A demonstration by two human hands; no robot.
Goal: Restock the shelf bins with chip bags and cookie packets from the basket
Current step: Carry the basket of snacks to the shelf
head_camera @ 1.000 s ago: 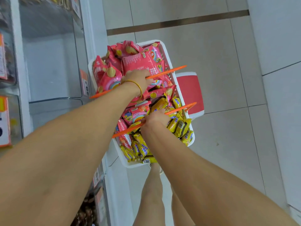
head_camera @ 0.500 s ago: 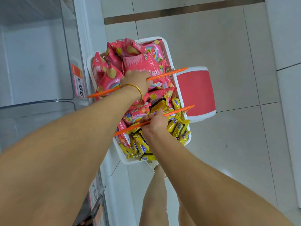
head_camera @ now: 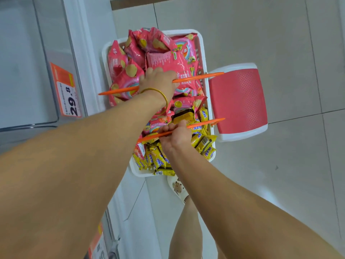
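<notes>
A white basket point(head_camera: 202, 43) hangs below me, held by its two orange handles. My left hand point(head_camera: 158, 79), with a gold bangle on the wrist, grips the far handle point(head_camera: 197, 77). My right hand point(head_camera: 175, 135) grips the near handle point(head_camera: 205, 123). Pink chip bags point(head_camera: 164, 58) fill the far half of the basket. Yellow cookie packets point(head_camera: 158, 161) fill the near half. A clear shelf bin point(head_camera: 28, 71) with nothing in it stands at the left, an orange price tag point(head_camera: 67, 94) on its front.
A pink stool point(head_camera: 239, 100) with a white rim stands on the tiled floor just right of the basket. The white shelf upright point(head_camera: 87, 53) runs along the basket's left side. My legs and a white shoe point(head_camera: 179, 189) are below the basket. More price tags point(head_camera: 97, 243) show lower left.
The basket has drifted slightly toward the shelf and my view has shifted, so the stool shows more fully. Both hands keep their grip on the handles.
</notes>
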